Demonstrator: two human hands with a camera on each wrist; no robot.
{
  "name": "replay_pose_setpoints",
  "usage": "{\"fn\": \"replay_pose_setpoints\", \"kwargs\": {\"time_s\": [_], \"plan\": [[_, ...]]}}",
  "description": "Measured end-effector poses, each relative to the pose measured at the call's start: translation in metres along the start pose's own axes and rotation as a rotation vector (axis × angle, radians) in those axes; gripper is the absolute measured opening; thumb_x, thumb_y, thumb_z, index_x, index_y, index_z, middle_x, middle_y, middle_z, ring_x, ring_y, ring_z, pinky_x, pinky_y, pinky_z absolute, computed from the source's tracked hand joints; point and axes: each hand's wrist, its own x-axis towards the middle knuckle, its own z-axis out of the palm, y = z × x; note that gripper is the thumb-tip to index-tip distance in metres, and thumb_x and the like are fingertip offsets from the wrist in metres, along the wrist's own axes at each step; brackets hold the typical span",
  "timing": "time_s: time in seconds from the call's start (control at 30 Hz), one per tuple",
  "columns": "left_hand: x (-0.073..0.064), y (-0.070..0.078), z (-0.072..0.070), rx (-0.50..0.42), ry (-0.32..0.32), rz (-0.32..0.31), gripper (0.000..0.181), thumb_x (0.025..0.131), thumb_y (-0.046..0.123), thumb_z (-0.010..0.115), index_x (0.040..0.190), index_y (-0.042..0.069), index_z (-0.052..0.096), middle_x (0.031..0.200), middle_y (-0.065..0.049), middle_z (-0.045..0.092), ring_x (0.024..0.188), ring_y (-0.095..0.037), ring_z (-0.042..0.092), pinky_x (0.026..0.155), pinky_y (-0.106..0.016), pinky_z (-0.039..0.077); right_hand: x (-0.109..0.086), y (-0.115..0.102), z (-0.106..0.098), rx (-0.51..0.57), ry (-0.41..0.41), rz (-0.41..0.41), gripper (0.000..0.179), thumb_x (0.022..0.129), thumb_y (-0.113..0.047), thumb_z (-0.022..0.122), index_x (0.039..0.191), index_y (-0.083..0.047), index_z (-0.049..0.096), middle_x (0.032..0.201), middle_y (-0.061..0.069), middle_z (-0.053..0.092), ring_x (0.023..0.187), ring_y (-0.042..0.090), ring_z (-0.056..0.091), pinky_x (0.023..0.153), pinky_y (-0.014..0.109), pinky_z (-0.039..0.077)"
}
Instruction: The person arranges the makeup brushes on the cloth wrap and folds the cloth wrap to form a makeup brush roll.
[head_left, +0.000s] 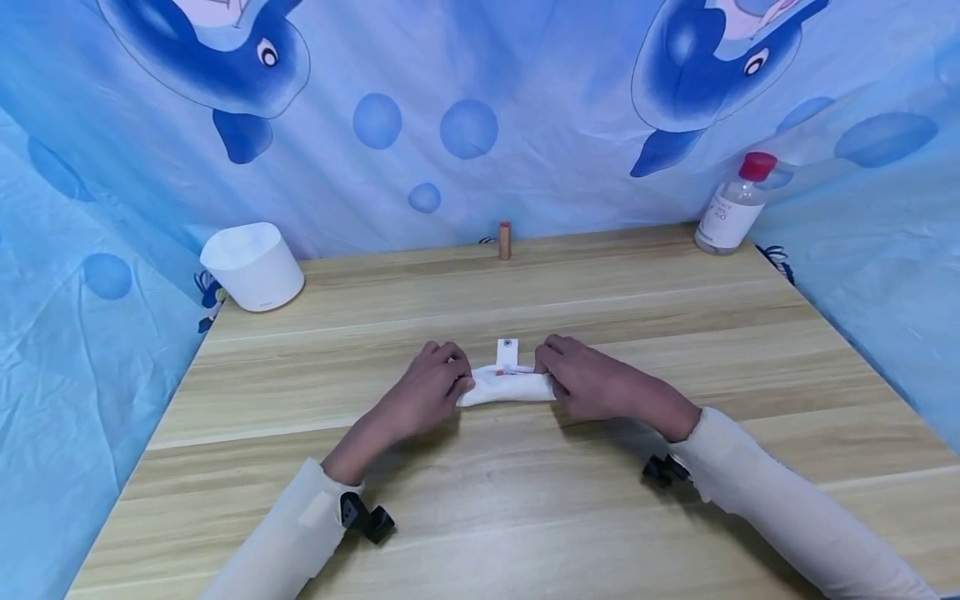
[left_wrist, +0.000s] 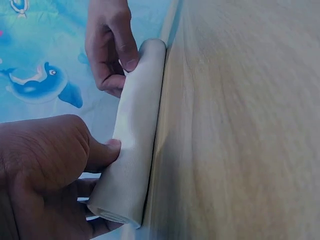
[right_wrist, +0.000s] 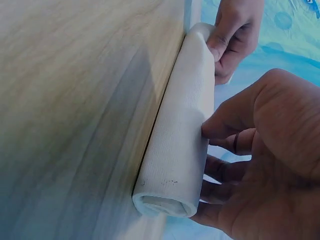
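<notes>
On the table in front of me lies a white knit cloth [head_left: 508, 388], rolled into a short tube. A white tag [head_left: 507, 353] sticks out from its far side. My left hand [head_left: 429, 387] pinches the roll's left end, thumb on the near side and fingers behind and beneath. At the other end my right hand [head_left: 588, 380] grips it the same way. In the right wrist view the roll [right_wrist: 177, 125] shows fine ribbing, small dark marks and a spiral open end. The left wrist view shows the roll [left_wrist: 132, 130] close along the wood surface.
A white round-cornered container [head_left: 253, 268] stands at the table's back left. At the back middle is a small brown tube [head_left: 505, 242]. A clear bottle [head_left: 729, 218] with a red cap stands at the back right. Blue patterned cloth [head_left: 480, 92] hangs behind the wooden table [head_left: 495, 508].
</notes>
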Motion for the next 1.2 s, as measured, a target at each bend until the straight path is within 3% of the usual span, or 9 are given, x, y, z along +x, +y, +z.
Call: {"fn": "replay_pose_setpoints", "kwargs": {"time_s": [0.17,0.33,0.57,0.77,0.87,0.97,1.07,1.2], "plan": [[-0.003,0.001,-0.005,0.028,-0.025,0.033,0.012,0.100,0.021,0.063,0.089,0.015,0.063,0.113,-0.003,0.053,0.103,-0.024,0.044,0.089,-0.046,0.036,-0.001,0.000,-0.001,0.016,0.001,0.006,0.023,0.083,0.004,0.061,0.100,-0.012,0.057,0.097,-0.002,0.051,0.081,0.014,0.047,0.071,0.029,0.044],[-0.005,0.003,-0.011,0.017,-0.033,0.105,0.016,0.094,0.022,0.073,0.087,0.019,0.058,0.098,0.005,0.050,0.088,-0.015,0.045,0.086,-0.041,0.036,-0.003,-0.003,-0.002,-0.041,0.025,-0.012,0.024,0.082,0.000,0.064,0.101,-0.013,0.057,0.098,-0.003,0.052,0.083,0.014,0.048,0.074,0.031,0.044],[-0.004,0.009,-0.010,0.020,0.046,0.221,0.028,0.083,0.005,0.080,0.087,0.015,0.054,0.087,0.004,0.049,0.082,-0.015,0.045,0.075,-0.032,0.043,-0.005,-0.008,-0.003,-0.129,0.064,-0.111,0.025,0.082,0.001,0.068,0.100,-0.014,0.058,0.096,-0.004,0.053,0.089,0.016,0.048,0.081,0.035,0.044],[-0.005,0.010,-0.003,0.055,0.098,0.182,0.038,0.082,0.000,0.079,0.108,0.013,0.055,0.106,0.002,0.059,0.098,-0.018,0.054,0.086,-0.035,0.047,-0.002,-0.010,-0.003,-0.145,0.103,-0.142,0.035,0.081,0.006,0.069,0.106,-0.013,0.056,0.099,-0.003,0.055,0.093,0.017,0.051,0.084,0.036,0.044],[-0.005,0.010,-0.001,0.072,0.095,0.180,0.040,0.083,0.002,0.080,0.115,0.012,0.057,0.110,0.001,0.062,0.100,-0.018,0.055,0.087,-0.036,0.047,-0.001,-0.011,-0.004,-0.096,0.108,-0.105,0.031,0.089,-0.003,0.070,0.114,-0.014,0.055,0.096,-0.005,0.058,0.084,0.011,0.053,0.077,0.031,0.047],[-0.003,0.010,0.001,0.089,0.100,0.192,0.034,0.083,0.003,0.079,0.112,0.011,0.062,0.107,0.000,0.062,0.097,-0.018,0.054,0.086,-0.034,0.047,0.001,-0.014,-0.007,-0.079,0.152,-0.091,0.026,0.097,-0.020,0.066,0.120,-0.016,0.056,0.091,-0.009,0.061,0.066,0.004,0.051,0.059,0.025,0.045],[-0.002,0.010,0.002,0.096,0.104,0.189,0.029,0.083,0.006,0.079,0.108,0.012,0.065,0.102,0.000,0.061,0.093,-0.018,0.053,0.084,-0.033,0.046,0.004,-0.017,-0.008,-0.114,0.222,-0.140,0.019,0.100,-0.026,0.063,0.117,-0.019,0.060,0.089,-0.010,0.063,0.053,0.003,0.044,0.046,0.023,0.037],[-0.002,0.010,0.003,0.094,0.095,0.176,0.027,0.084,0.009,0.080,0.106,0.014,0.066,0.100,0.001,0.059,0.092,-0.017,0.052,0.082,-0.033,0.046,0.007,-0.019,-0.006,-0.145,0.286,-0.223,0.008,0.098,-0.022,0.066,0.105,-0.020,0.062,0.090,-0.008,0.063,0.054,0.004,0.044,0.045,0.021,0.034]]}}
